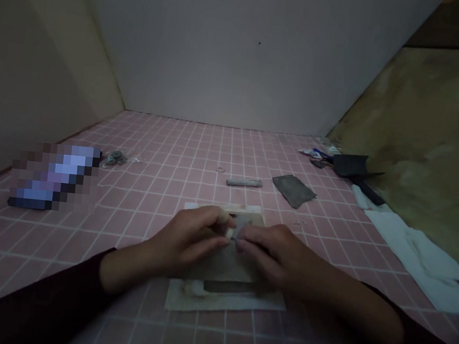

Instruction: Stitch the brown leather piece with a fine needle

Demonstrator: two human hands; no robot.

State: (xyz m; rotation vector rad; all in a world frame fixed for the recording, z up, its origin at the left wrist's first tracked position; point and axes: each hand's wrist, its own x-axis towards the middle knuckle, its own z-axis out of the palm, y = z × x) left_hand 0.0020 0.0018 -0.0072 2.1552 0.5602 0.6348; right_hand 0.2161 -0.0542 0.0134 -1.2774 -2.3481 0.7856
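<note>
Near the middle, my left hand point(197, 236) pinches a small whitish piece point(229, 233) between thumb and fingers. Close against it, my right hand point(269, 246) has its fingers pressed together; what they hold is too small and dark to name. Both hands are over a greyish flat board point(224, 266). Beneath the board lies a pale cloth or paper sheet point(241, 303), which shows at the front and back edges. A ring point(220, 169) and a short grey roll point(244, 182) lie beyond the hands.
A dark grey sheet point(293, 191) lies right of the roll. Farther right are a black scoop-like object point(350, 165) and white paper point(417, 249). At left are a blurred-out device point(56, 177) and a small clear bag point(116, 158). Walls border the pink tiled surface point(142, 185).
</note>
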